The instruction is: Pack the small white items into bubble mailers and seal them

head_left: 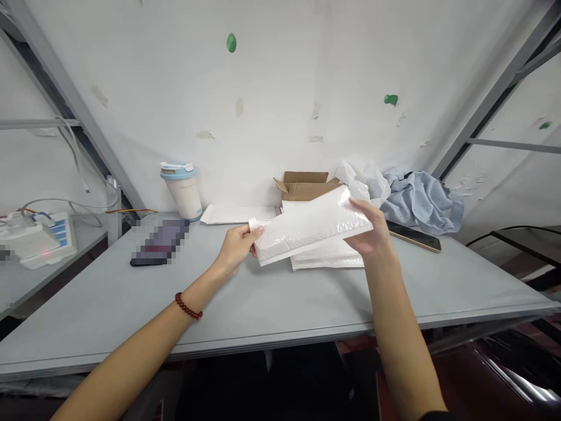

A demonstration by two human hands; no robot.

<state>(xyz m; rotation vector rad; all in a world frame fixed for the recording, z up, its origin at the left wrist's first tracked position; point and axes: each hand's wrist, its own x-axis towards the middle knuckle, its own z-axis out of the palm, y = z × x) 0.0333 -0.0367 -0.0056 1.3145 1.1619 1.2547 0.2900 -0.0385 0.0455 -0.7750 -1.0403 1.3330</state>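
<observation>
A white padded mailer [307, 225] is held above the grey table [263, 304], tilted up to the right. My left hand [236, 245], with a red bead bracelet on its wrist, pinches the mailer's left end. My right hand [368, 228] grips its right end from below and behind. Directly under the mailer lies a stack of more white mailers [326, 256] on the table.
An open cardboard box [304, 186] stands at the back by the wall, with crumpled white plastic [366, 178] and a blue cloth [423, 199] to its right. A phone [414, 237] lies by the cloth. A lidded cup [182, 190], a flat white envelope [239, 214] and a dark device [160, 242] are on the left.
</observation>
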